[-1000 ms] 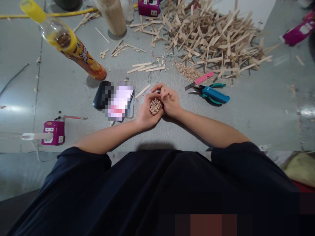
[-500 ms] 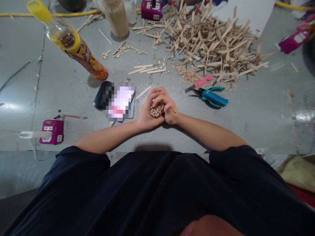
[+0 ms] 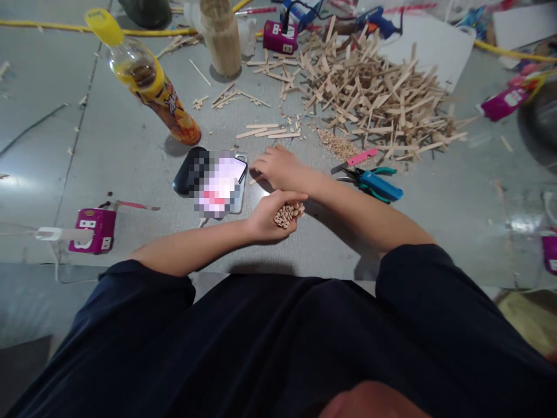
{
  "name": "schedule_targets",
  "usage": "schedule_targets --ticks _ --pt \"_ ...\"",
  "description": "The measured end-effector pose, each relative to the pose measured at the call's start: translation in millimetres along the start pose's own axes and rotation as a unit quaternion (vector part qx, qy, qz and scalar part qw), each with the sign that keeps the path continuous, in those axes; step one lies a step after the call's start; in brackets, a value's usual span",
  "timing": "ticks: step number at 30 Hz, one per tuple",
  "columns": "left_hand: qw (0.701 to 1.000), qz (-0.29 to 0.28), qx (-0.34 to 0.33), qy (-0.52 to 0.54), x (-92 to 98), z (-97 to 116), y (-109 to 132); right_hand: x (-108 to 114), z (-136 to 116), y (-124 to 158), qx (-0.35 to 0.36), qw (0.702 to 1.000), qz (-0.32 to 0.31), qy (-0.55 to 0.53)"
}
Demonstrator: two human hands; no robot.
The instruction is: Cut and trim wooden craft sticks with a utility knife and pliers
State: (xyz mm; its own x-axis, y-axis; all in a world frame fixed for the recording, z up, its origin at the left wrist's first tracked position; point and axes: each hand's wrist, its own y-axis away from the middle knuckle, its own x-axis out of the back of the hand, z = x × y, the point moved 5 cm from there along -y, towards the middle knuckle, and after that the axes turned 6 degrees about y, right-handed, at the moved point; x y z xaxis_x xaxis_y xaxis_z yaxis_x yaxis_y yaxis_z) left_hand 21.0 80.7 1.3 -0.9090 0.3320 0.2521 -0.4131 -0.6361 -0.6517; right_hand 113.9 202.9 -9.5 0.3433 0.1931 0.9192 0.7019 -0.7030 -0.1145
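Note:
My left hand (image 3: 270, 217) is closed round a bundle of wooden sticks (image 3: 287, 215), whose many cut ends face up towards me. Just beyond it, my right hand (image 3: 281, 166) reaches across to the left, palm down, with its fingers apart and bent over a single flat wooden stick (image 3: 256, 180). Part of that stick is covered by the hand; its near end shows below the fingers. Whether the fingertips touch the stick is hard to make out. A phone (image 3: 221, 183) with a lit, blurred screen lies just left of the right fingertips.
A big heap of wooden sticks (image 3: 383, 96) lies at the back right. Pliers (image 3: 378, 184) and a pink-handled knife (image 3: 361, 157) lie right of my forearm. A yellow-capped bottle (image 3: 161, 96), black case (image 3: 189, 174), jar (image 3: 221, 46) and purple power socket (image 3: 92, 231) stand left.
My right hand has left the bundle and moved up and left to the single stick by the phone. My left hand keeps the bundle. The camera view has shifted slightly.

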Motion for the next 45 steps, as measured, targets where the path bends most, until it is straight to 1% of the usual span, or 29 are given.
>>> schedule_targets --ticks 2,4,5,7,9,10,11,12,13,14,15,16,17,18,19,20,21,22,24,27,29,31,35,38,40,43,45 --pt "0.999 -0.006 -0.045 -0.008 0.8 3 -2 -5 1 -5 -0.003 1.0 -0.014 0.006" --pt "0.993 -0.037 -0.112 0.005 -0.6 10 -2 1 11 -5 -0.007 1.0 -0.021 0.009" --pt "0.987 -0.058 -0.147 0.012 -1.7 14 -2 8 19 -3 -0.013 1.0 -0.022 0.008" --pt "0.974 -0.101 -0.201 0.011 -3.8 22 0 29 37 5 -0.03 0.999 -0.015 -0.004" --pt "0.962 -0.125 -0.244 -0.012 -4.7 29 2 54 53 21 -0.076 0.992 0.014 -0.1" --pt "0.955 -0.126 -0.267 -0.019 -4.3 33 2 61 58 31 -0.095 0.982 0.004 -0.163" --pt "0.949 -0.126 -0.288 -0.025 -4.1 36 3 63 58 41 -0.1 0.967 -0.038 -0.232" --pt "0.944 -0.125 -0.304 -0.03 -4.1 38 3 60 54 52 -0.093 0.943 -0.112 -0.299" --pt "0.94 -0.127 -0.316 -0.035 -4.5 40 4 54 48 62 -0.084 0.919 -0.18 -0.341" --pt "0.937 -0.131 -0.322 -0.039 -5.3 41 4 49 44 69 -0.084 0.906 -0.21 -0.358" --pt "0.935 -0.136 -0.325 -0.044 -6.2 42 4 45 43 74 -0.095 0.905 -0.204 -0.361" --pt "0.934 -0.138 -0.326 -0.046 -6.8 42 4 42 46 74 -0.111 0.913 -0.172 -0.353" --pt "0.935 -0.136 -0.326 -0.043 -6.9 42 4 40 52 72 -0.13 0.924 -0.123 -0.337" --pt "0.936 -0.131 -0.326 -0.037 -6.5 42 3 42 60 68 -0.153 0.938 -0.046 -0.306" --pt "0.937 -0.126 -0.325 -0.028 -5.9 42 2 46 71 63 -0.174 0.95 0.048 -0.255" --pt "0.939 -0.12 -0.322 -0.021 -5.3 42 1 51 81 57 -0.185 0.955 0.122 -0.197" --pt "0.941 -0.115 -0.319 -0.015 -4.8 41 0 54 89 49 -0.185 0.957 0.168 -0.145" --pt "0.943 -0.111 -0.315 -0.012 -4.3 40 -1 54 97 39 -0.174 0.963 0.179 -0.104" --pt "0.946 -0.109 -0.303 -0.014 -4.1 38 -1 50 112 17 -0.145 0.973 0.172 -0.052" --pt "0.948 -0.119 -0.293 -0.019 -4.4 35 0 43 134 -9 -0.121 0.979 0.16 -0.03" --pt "0.949 -0.123 -0.289 -0.015 -4.0 33 2 36 146 -18 -0.119 0.983 0.136 -0.027" --pt "0.951 -0.129 -0.281 -0.007 -4.0 31 2 31 152 -20 -0.109 0.985 0.128 -0.03" --pt "0.956 -0.13 -0.263 -0.003 -5.5 29 2 28 152 -15 -0.09 0.984 0.144 -0.048" --pt "0.96 -0.115 -0.255 0.002 -6.0 27 2 31 150 -12 -0.11 0.98 0.15 -0.072" --pt "0.964 -0.117 -0.241 0.006 -7.0 25 4 37 150 -13 -0.126 0.978 0.146 -0.076" --pt "0.967 -0.126 -0.222 0.007 -8.3 22 5 48 153 -22 -0.134 0.98 0.133 -0.063" --pt "0.968 -0.129 -0.217 0.006 -8.5 21 6 51 154 -34 -0.127 0.983 0.12 -0.062"
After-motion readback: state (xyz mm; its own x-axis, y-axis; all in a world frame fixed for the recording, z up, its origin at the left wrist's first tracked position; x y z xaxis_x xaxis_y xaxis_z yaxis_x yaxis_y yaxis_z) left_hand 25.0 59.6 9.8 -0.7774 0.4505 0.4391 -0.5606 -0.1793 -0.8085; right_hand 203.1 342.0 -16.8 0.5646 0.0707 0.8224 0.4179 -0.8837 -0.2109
